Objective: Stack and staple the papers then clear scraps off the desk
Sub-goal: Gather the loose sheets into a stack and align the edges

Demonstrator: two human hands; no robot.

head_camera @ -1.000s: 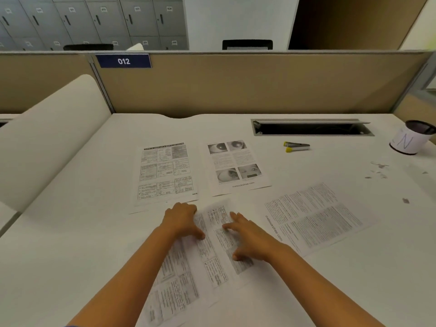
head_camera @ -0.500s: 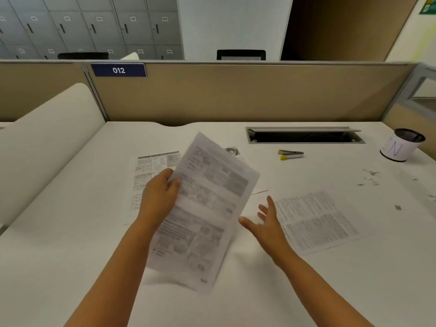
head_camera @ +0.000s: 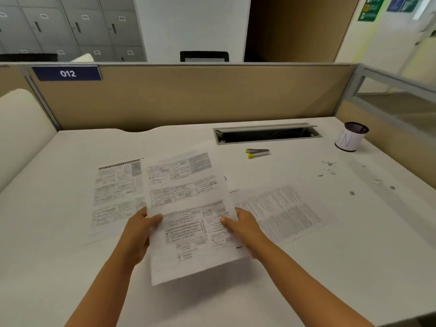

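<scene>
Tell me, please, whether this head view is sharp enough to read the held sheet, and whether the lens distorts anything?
Head view: the held sheet is blurred, its print unreadable between left hand and right hand; the divider bows from the wide lens; lighting is soft, with a faint shadow under the sheet.

Two hands, left [head_camera: 138,228] and right [head_camera: 245,226], hold one printed sheet [head_camera: 188,208]; two sheets flank them, left sheet [head_camera: 116,192] and right sheet [head_camera: 283,213]; one stapler [head_camera: 257,153], one cup [head_camera: 350,136] beyond.

Matt printed paper sheet [head_camera: 188,208]; smooth white desk [head_camera: 306,267]

Left hand [head_camera: 139,228] and right hand [head_camera: 243,226] raised, thumbs pinching inward.
</scene>
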